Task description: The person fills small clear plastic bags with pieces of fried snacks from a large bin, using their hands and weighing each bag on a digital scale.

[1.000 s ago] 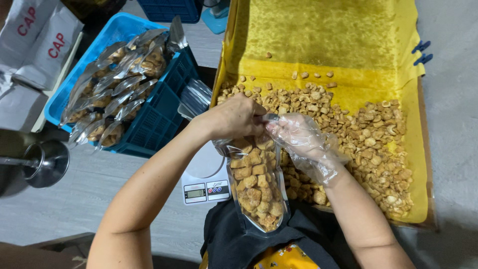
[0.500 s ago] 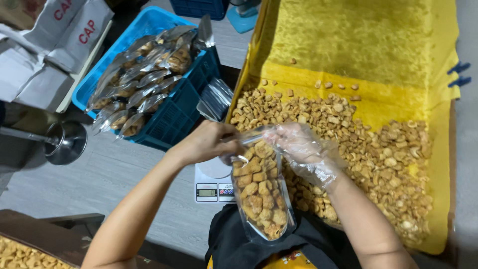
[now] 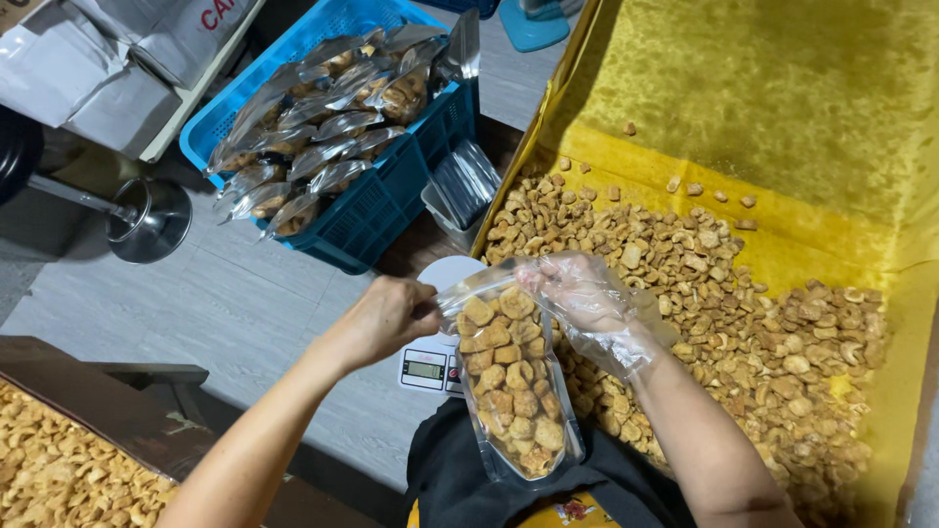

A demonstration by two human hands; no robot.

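A: Item one, the pouch?
B: Clear, upright, packed with golden-brown snack pieces. It hangs just in front of the scale and partly covers it. Both hands hold its top edge.

A: Left hand?
B: Bare, fingers pinched shut on the pouch's left top corner, above the scale.

A: Right hand?
B: In a thin clear glove, closed on the pouch's right top corner, just right of the scale. The two hands stand a little apart, with the pouch mouth stretched between them.

A: Item two, the scale?
B: Small, white, round platform, grey display facing the person. It rests on the wooden floor.

A: Right of the scale?
B: A tray lined with yellow paper, its near half heaped with loose snacks, a few strays further up.

A: Beyond the scale?
B: A blue crate stacked with filled silver-backed pouches. A bundle of empty pouches stands between crate and tray.

A: Left of the scale?
B: A steel funnel lying on the floor, well apart; white cartons beyond it. Nearer the person, a second tray of snacks at the lower left corner.

A: Below the scale?
B: Dark clothing of the person, touching the pouch's bottom.
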